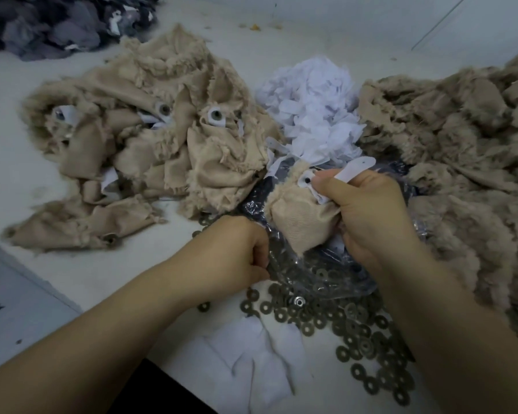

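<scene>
Right hand gripping a beige plush fabric piece and white fabric tab, left hand pinching a clear plastic bag of dark metal washers, beige fabric heaps across the white table, white scraps between them.

Tan fur scrap is all bunched up, woven backing facing out, with a white felt strip poking up behind it. Right under it, a crinkly clear bag of dark washers sits on the tabletop.
</scene>
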Demonstrator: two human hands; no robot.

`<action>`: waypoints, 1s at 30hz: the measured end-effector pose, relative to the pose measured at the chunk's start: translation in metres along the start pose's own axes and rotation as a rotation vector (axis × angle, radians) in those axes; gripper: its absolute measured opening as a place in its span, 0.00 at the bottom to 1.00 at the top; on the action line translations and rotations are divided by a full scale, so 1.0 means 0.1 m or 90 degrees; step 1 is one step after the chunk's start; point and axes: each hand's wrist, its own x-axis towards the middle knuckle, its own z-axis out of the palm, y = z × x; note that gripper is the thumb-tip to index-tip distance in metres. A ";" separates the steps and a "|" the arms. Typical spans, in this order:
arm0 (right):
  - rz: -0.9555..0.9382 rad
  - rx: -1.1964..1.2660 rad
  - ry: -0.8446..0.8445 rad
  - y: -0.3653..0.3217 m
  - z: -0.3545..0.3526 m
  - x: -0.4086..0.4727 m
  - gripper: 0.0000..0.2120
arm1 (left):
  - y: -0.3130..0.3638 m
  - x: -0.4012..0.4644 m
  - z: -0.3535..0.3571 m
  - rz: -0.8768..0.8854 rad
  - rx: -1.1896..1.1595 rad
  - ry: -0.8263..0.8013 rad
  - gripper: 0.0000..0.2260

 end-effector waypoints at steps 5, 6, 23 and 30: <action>0.019 0.000 -0.001 0.05 0.02 0.01 0.06 | -0.08 -0.04 0.01 -0.011 0.043 0.103 0.05; 0.021 -0.002 0.001 0.06 0.02 0.01 0.06 | -0.08 -0.04 0.03 -0.011 0.056 0.110 0.05; -0.007 -0.041 0.026 0.15 -0.03 0.03 0.05 | -0.33 -0.15 -0.40 -0.013 -0.257 -0.213 0.05; -0.028 -0.041 0.032 0.17 0.00 0.02 0.01 | -0.22 0.09 -0.11 0.038 0.091 0.094 0.05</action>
